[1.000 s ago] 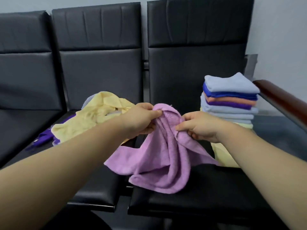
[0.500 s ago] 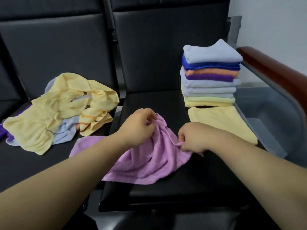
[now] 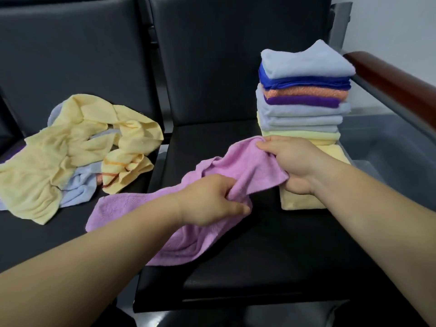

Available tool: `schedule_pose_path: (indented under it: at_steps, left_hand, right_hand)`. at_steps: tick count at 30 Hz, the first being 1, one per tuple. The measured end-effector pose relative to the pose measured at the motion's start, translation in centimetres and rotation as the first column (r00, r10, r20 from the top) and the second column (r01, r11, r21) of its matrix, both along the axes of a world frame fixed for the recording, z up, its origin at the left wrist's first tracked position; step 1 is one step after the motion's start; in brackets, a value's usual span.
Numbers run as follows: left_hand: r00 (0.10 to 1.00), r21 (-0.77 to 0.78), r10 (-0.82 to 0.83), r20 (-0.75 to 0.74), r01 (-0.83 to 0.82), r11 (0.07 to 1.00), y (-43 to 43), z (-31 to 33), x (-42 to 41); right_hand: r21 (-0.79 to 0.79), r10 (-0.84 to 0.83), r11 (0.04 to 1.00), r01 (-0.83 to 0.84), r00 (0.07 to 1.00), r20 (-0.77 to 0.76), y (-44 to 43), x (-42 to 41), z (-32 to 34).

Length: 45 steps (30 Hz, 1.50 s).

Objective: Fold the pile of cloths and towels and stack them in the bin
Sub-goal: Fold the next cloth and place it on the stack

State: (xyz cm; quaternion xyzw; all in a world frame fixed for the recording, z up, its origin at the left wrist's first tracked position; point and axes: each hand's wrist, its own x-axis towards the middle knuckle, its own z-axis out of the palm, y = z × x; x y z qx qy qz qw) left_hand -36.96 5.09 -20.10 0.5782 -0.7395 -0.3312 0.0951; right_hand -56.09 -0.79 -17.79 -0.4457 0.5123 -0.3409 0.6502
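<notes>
In front of the folded stack (image 3: 304, 90), the left hand (image 3: 210, 199) and right hand (image 3: 295, 166) pinch the pink cloth (image 3: 245, 166); drawing its edge taut should square the fold.

We find a crumpled pile of yellow and pale blue cloths (image 3: 59, 156) on the left black padded seat (image 3: 35, 251). On the right seat (image 3: 271, 267) stands a stack of folded towels (image 3: 304, 95), with a folded yellow cloth (image 3: 297, 201) just before it. A pink towel (image 3: 122, 206) lies across both seats.

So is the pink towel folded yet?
Not folded. The pink terry towel lies rumpled on the black padded seat, left hand and right hand gripping it.
</notes>
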Motion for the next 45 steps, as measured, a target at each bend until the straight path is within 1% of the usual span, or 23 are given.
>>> schedule_pose_path:
  at_steps: [1, 2, 3, 4, 6, 8, 10, 12, 13, 15, 17, 19, 21, 24, 26, 28, 31, 34, 36, 38, 39, 42, 45]
  left_hand:
    - [1.000, 0.008, 0.011, -0.019, -0.011, 1.000, -0.2, -0.2, 0.3]
    - [0.994, 0.051, 0.041, -0.097, -0.037, 0.998, -0.5, -0.1, 0.6]
    - [0.971, 0.130, 0.098, -0.219, -0.070, 0.989, -0.7, 0.2, 1.0]
    - [0.919, 0.232, 0.171, -0.356, -0.091, 0.969, -0.9, 0.5, 1.5]
    - [0.761, 0.433, 0.317, -0.566, -0.053, 0.900, -1.3, 1.3, 2.7]
    - [0.668, 0.545, 0.415, -0.618, -0.017, 0.838, -1.4, 1.9, 3.9]
    - [0.628, 0.603, 0.468, -0.622, 0.003, 0.798, -1.7, 2.2, 5.2]
    - [0.603, 0.607, 0.492, -0.628, -0.016, 0.795, -1.9, 2.4, 5.9]
    - [0.590, 0.594, 0.500, -0.634, -0.042, 0.803, -1.9, 2.5, 5.9]
    - [0.571, 0.561, 0.516, -0.638, -0.114, 0.820, -2.1, 2.4, 5.7]
    - [0.580, 0.540, 0.516, -0.631, -0.150, 0.828, -2.2, 2.2, 5.5]
    - [0.602, 0.516, 0.482, -0.636, -0.132, 0.846, -2.3, 2.1, 5.3]
    - [0.676, 0.447, 0.372, -0.636, -0.070, 0.892, -2.3, 2.1, 5.7]
    - [0.852, 0.330, 0.153, -0.500, 0.025, 0.944, -2.3, 2.2, 6.8]
    - [0.900, 0.282, 0.119, -0.419, 0.004, 0.959, -2.1, 2.2, 7.1]
    - [0.914, 0.241, 0.147, -0.378, -0.056, 0.969, -2.0, 2.3, 7.0]
    - [0.888, 0.231, 0.200, -0.413, -0.110, 0.967, -2.2, 2.1, 7.1]
    - [0.785, 0.272, 0.327, -0.527, -0.209, 0.940, -2.4, 2.1, 6.7]
    - [0.733, 0.294, 0.369, -0.572, -0.237, 0.926, -2.4, 2.3, 6.4]
    - [0.700, 0.323, 0.377, -0.607, -0.216, 0.922, -2.2, 2.6, 6.1]
    - [0.686, 0.337, 0.384, -0.618, -0.210, 0.918, -2.0, 2.9, 6.0]
    - [0.668, 0.338, 0.403, -0.626, -0.232, 0.912, -2.0, 3.1, 5.7]
    - [0.680, 0.309, 0.423, -0.599, -0.290, 0.905, -2.0, 3.2, 5.6]
  right_hand:
    - [-0.013, -0.010, 1.000, 0.010, 0.999, -0.038, 0.1, 0.2, -0.2]
    - [-0.058, -0.022, 0.998, 0.014, 0.991, -0.130, 0.4, 0.4, -0.3]
    - [-0.131, -0.037, 0.991, 0.003, 0.964, -0.263, 0.6, 0.5, -0.4]
    - [-0.212, -0.056, 0.977, -0.030, 0.920, -0.387, 0.8, 0.5, -0.4]
    - [-0.304, -0.063, 0.943, -0.132, 0.830, -0.554, 1.1, 0.1, -0.6]
    - [-0.381, -0.070, 0.899, -0.215, 0.788, -0.612, 1.4, 0.0, -0.1]
    - [-0.454, -0.039, 0.832, -0.317, 0.784, -0.620, 1.5, -0.1, 0.3]
    - [-0.428, 0.106, 0.796, -0.429, 0.794, -0.598, 1.7, -0.3, 0.7]
    - [-0.393, 0.187, 0.776, -0.493, 0.775, -0.604, 1.9, -0.4, 0.8]
    - [-0.316, 0.287, 0.731, -0.605, 0.693, -0.662, 2.1, -0.5, 0.9]
    - [-0.272, 0.293, 0.700, -0.661, 0.612, -0.734, 2.3, -0.5, 0.7]
    - [-0.286, 0.237, 0.698, -0.656, 0.589, -0.773, 2.2, -0.2, 0.5]
    - [-0.320, 0.175, 0.718, -0.617, 0.606, -0.776, 2.1, -0.1, 0.5]
    - [-0.351, 0.130, 0.728, -0.589, 0.621, -0.773, 1.8, -0.2, 0.5]
    - [-0.391, 0.085, 0.718, -0.576, 0.631, -0.771, 1.6, -0.2, 0.4]
    - [-0.429, 0.063, 0.710, -0.559, 0.657, -0.752, 1.6, 0.0, 0.1]
    - [-0.424, 0.085, 0.695, -0.581, 0.651, -0.754, 1.9, 0.4, -0.1]
    - [-0.403, 0.134, 0.702, -0.587, 0.665, -0.735, 2.1, 0.7, 0.0]
    - [-0.417, 0.136, 0.679, -0.604, 0.662, -0.737, 2.1, 0.8, 0.0]
    - [-0.448, 0.084, 0.633, -0.632, 0.630, -0.772, 2.1, 0.8, -0.3]
    - [-0.464, 0.051, 0.628, -0.625, 0.628, -0.777, 2.1, 0.8, -0.4]
    - [-0.512, -0.016, 0.660, -0.550, 0.671, -0.741, 2.1, 0.7, -0.3]
    - [-0.556, -0.088, 0.631, -0.542, 0.661, -0.745, 2.1, 1.2, -0.2]
